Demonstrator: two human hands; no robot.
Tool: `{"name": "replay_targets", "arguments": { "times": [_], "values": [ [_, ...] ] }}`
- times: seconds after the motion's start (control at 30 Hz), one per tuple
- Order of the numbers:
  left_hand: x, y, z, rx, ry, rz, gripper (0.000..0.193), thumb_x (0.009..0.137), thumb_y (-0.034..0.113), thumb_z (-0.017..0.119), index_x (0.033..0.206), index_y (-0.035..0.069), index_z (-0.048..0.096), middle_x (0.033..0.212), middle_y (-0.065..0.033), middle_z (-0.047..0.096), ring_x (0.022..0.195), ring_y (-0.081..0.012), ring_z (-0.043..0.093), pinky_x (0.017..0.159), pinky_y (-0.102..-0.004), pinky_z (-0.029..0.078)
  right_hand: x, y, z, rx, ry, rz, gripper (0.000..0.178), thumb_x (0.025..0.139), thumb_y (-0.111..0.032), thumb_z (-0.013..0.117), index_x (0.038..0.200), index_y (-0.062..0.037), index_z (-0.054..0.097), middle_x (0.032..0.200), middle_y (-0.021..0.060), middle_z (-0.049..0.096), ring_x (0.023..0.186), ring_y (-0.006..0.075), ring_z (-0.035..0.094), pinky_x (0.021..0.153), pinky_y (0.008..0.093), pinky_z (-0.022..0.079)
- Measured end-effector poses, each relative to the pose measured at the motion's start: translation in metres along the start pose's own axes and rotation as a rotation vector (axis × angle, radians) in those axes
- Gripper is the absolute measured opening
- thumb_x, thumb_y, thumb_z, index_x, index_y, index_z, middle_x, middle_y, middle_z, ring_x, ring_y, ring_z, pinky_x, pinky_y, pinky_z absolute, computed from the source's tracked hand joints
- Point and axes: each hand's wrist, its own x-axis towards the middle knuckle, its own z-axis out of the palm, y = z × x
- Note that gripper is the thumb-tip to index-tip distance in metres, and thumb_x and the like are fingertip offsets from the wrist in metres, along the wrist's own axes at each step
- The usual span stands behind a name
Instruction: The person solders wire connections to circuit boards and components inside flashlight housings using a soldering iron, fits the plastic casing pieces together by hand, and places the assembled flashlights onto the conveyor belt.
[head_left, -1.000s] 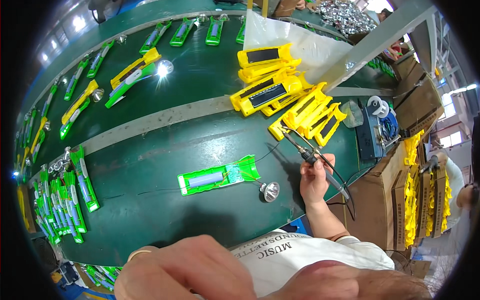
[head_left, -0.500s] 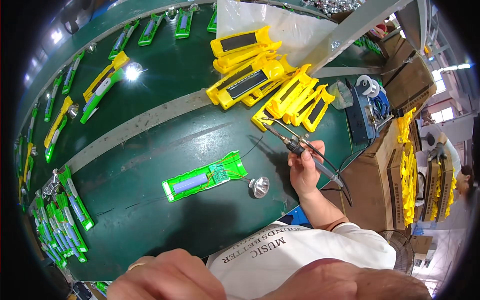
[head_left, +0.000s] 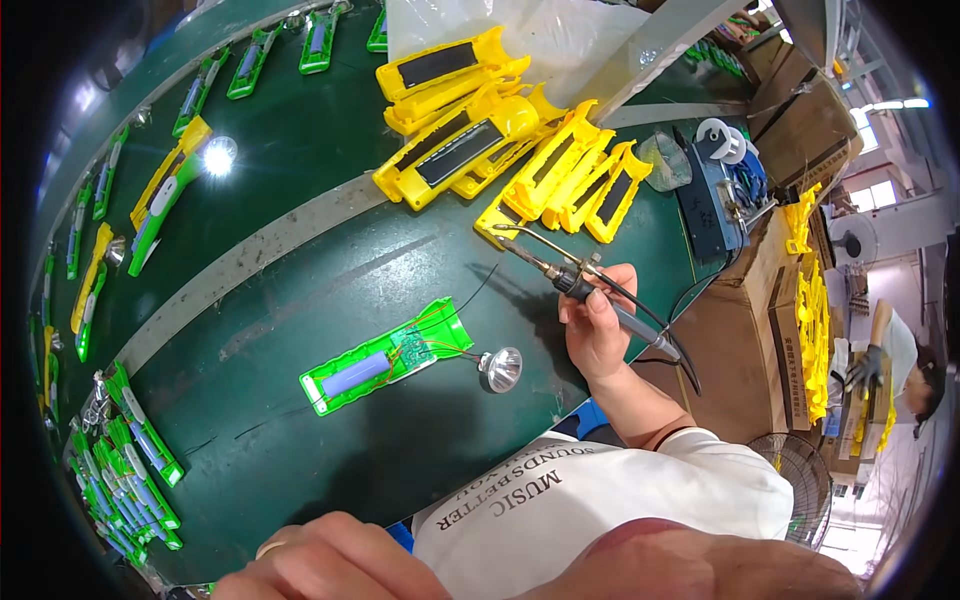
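Green casing (head_left: 385,357): there it is, mid-bench, lying open and slanted on the green surface (head_left: 270,335), blue battery (head_left: 356,374) toward its left end, circuit board (head_left: 411,350) right of that.
Heap at far left: I see more green casings (head_left: 148,450) bunched together, well apart from that one.
Left hand (head_left: 335,562): low at the edge of my view, fingers curled; whether they pinch anything, I cannot tell.
Lamp: silver reflector (head_left: 502,369) just beside the casing's right end, joined by thin wires.
Yellow shells (head_left: 515,118): piled beyond the lamp, dark panels showing.
Right hand (head_left: 597,345): thumb and fingers pinching the soldering iron (head_left: 573,284), tip angled up-left.
Bench end: dark box (head_left: 700,205), white spool (head_left: 713,135) at its far end.
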Motion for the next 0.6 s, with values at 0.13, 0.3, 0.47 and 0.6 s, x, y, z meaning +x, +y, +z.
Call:
{"name": "replay_targets", "arguments": {
  "times": [0.13,0.3,0.47,0.6],
  "values": [
    [0.0,0.003,0.016,0.171,0.185,-0.075,0.024,0.081,0.02,0.055,0.062,0.011,0.044,0.056,-0.0063,0.049,0.049,-0.0184,0.049,0.048,-0.0336,0.045,0.0,0.0,-0.002,0.014,-0.025,0.005,0.025,0.082,-0.018,0.059,0.094,-0.0073,0.04,0.081,0.0082,0.052,0.057,0.0113,0.049,0.045,0.0194,0.033],
    [0.004,0.003,-0.001,0.134,-0.024,-0.092,0.025,0.083,0.02,0.053,0.063,0.01,0.043,0.057,-0.0063,0.049,0.053,-0.018,0.05,0.05,-0.0328,0.045,0.0,0.0,-0.003,0.022,-0.036,0.0,0.025,0.083,-0.017,0.058,0.094,-0.0074,0.039,0.082,0.0084,0.052,0.058,0.0115,0.049,0.046,0.0196,0.034],
    [-0.002,-0.007,0.006,0.026,0.146,0.019,0.024,0.083,0.02,0.053,0.063,0.01,0.043,0.057,-0.0072,0.049,0.056,-0.0181,0.05,0.053,-0.0308,0.045,0.0,-0.001,-0.001,0.047,-0.05,0.007,0.024,0.083,-0.015,0.058,0.094,-0.0068,0.038,0.082,0.0084,0.05,0.06,0.0117,0.049,0.049,0.021,0.037],
    [-0.001,0.002,0.004,0.141,0.02,-0.104,0.022,0.084,0.021,0.052,0.067,0.01,0.043,0.058,-0.0075,0.049,0.055,-0.0186,0.05,0.052,-0.0326,0.045,0.0,0.0,-0.002,0.053,-0.037,0.006,0.024,0.083,-0.013,0.058,0.094,-0.0064,0.038,0.083,0.0085,0.05,0.061,0.0118,0.049,0.05,0.0218,0.039]
  ]
}}
